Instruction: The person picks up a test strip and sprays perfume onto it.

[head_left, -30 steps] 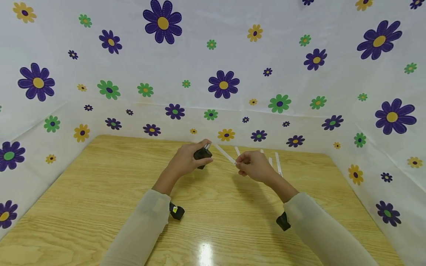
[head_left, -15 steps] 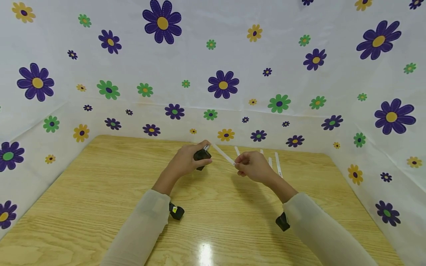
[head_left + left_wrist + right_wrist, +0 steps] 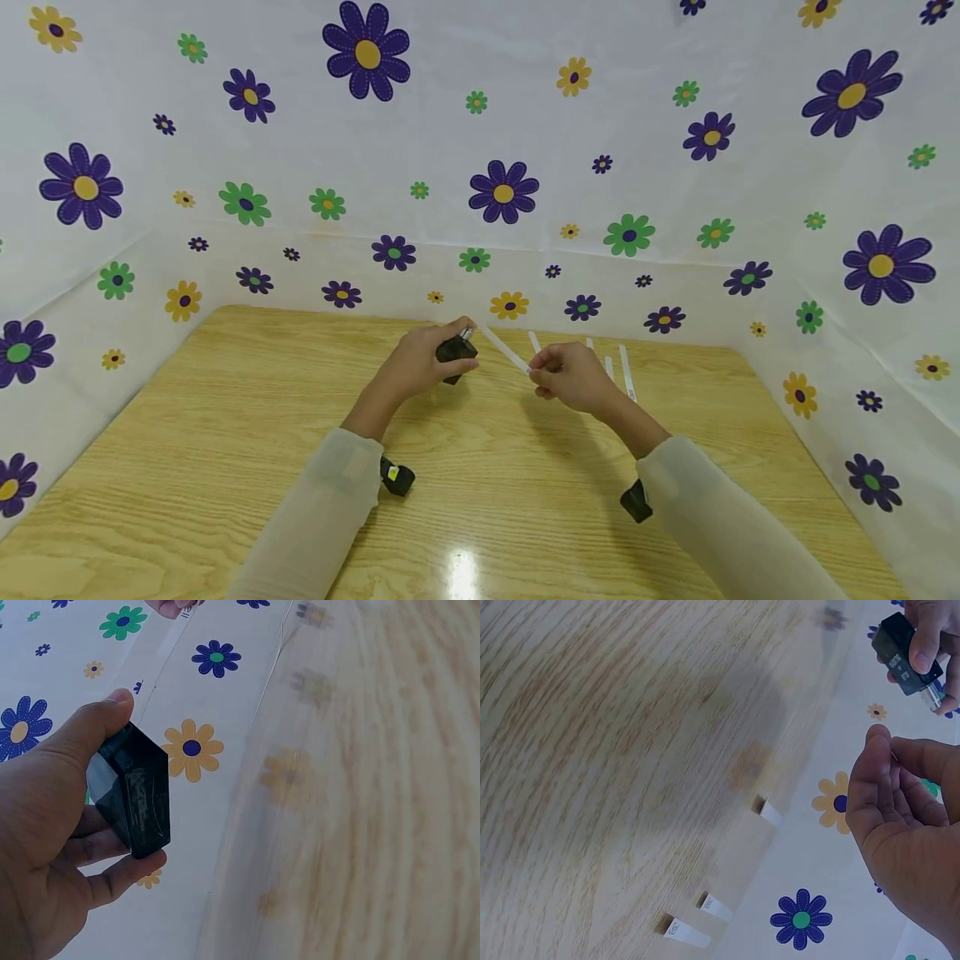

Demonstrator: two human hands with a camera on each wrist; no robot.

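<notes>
In the head view my left hand (image 3: pixel 423 358) grips a dark faceted perfume bottle (image 3: pixel 456 354), held tilted above the table. One finger lies at its silver spray nozzle (image 3: pixel 467 333). The left wrist view shows the same bottle (image 3: pixel 142 795) between thumb and fingers. My right hand (image 3: pixel 573 375) pinches the lower end of a white paper test strip (image 3: pixel 504 347), whose far end points at the nozzle, a small gap apart. From the right wrist, thumb and forefinger of the right hand (image 3: pixel 904 795) meet, and the strip hardly shows.
Several more white strips lie at the back right of the wooden table (image 3: pixel 480 467), among them a long strip (image 3: pixel 627 371) with small print and a shorter strip (image 3: pixel 535 340). Flower-printed white sheeting (image 3: pixel 442 150) stands around the table's back and sides. Black wrist cameras (image 3: pixel 397 477) hang under both sleeves.
</notes>
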